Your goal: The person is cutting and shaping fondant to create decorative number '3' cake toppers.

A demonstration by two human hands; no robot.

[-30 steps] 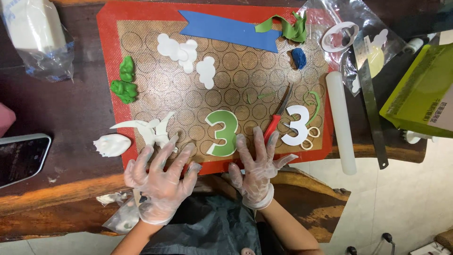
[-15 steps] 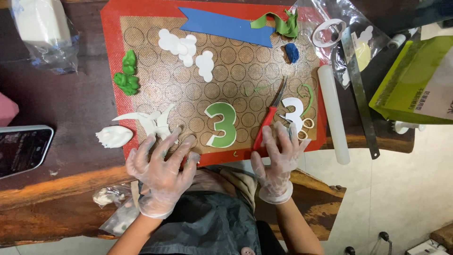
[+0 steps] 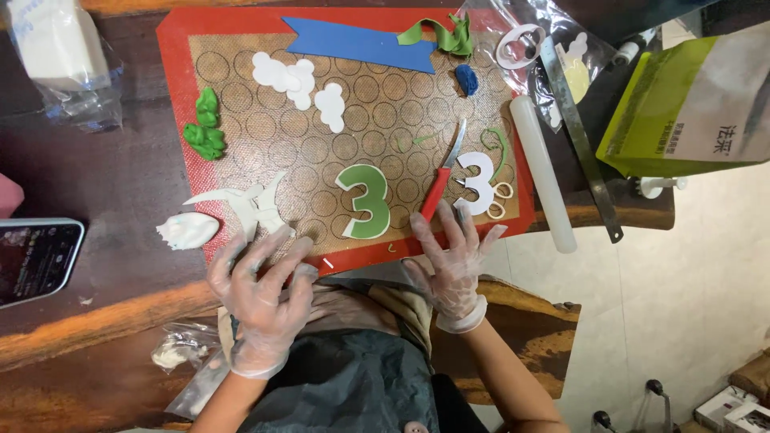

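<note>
Knife: red handle, thin blade, lying slanted on the mat between the two number threes; its handle end sits just beyond your right fingertips, and whether they touch it is hard to tell.
Right hand: gloved, fingers spread and released, grasping nothing, resting over the near edge of the mat.
Left hand: gloved too, fingers splayed and released, holding nothing, at the near left corner of the mat, just below the white scraps.
Mat: red-bordered, brown centre printed with rings, laid flat on the tabletop.
Green 3: white-edged, flat on the mat, just left of the knife handle and between your two hands.
White 3: just right of the knife, with small white rings touching its right side and a thin green strip curling beside it.
White scraps: pointed offcuts at the left mat edge, with a white lump on the tabletop beside them.
Far side of mat: white clouds, green lumps at the left border, blue banner, green ribbon, small blue lump.
Right of mat: white roller along the edge, metal ruler, green bag.
Left of you: phone, well clear of the left hand.
In the way: nothing lies between your right fingers and the knife handle.
</note>
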